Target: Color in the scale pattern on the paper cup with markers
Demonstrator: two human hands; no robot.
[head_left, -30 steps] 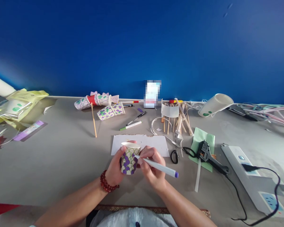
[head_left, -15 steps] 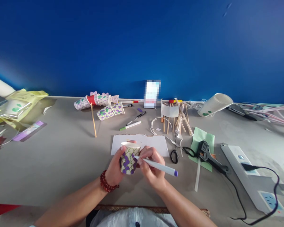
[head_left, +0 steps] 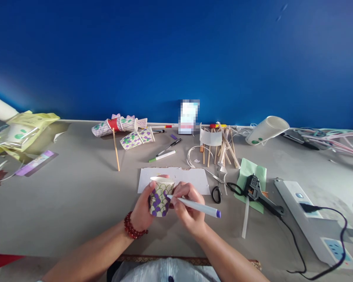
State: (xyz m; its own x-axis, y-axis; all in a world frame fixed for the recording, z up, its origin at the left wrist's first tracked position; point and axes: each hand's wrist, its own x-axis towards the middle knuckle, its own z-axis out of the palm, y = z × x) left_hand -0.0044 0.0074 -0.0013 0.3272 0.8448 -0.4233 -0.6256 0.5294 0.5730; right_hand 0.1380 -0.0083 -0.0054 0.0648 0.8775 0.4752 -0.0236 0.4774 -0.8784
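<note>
Apparently colouring paper cup [head_left: 161, 201] purple, held rim-up within curled left fingers [head_left: 148, 191]; pinching marker [head_left: 200, 206] between right fingers [head_left: 190, 190], with tip seemingly against cup wall. Likely calls next for steady hold, short strokes inside drawn outlines.

Black glue gun [head_left: 256, 191] on green paper [head_left: 254, 167]; power strip [head_left: 307, 225] near; blue wall [head_left: 176, 51] behind.

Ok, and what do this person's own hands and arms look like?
The left hand is ungloved, with a bracelet of dark red beads in several rows. The right hand is ungloved too, with no visible jewellery. The forearms look sleeveless nearly to the lower edge.
</note>
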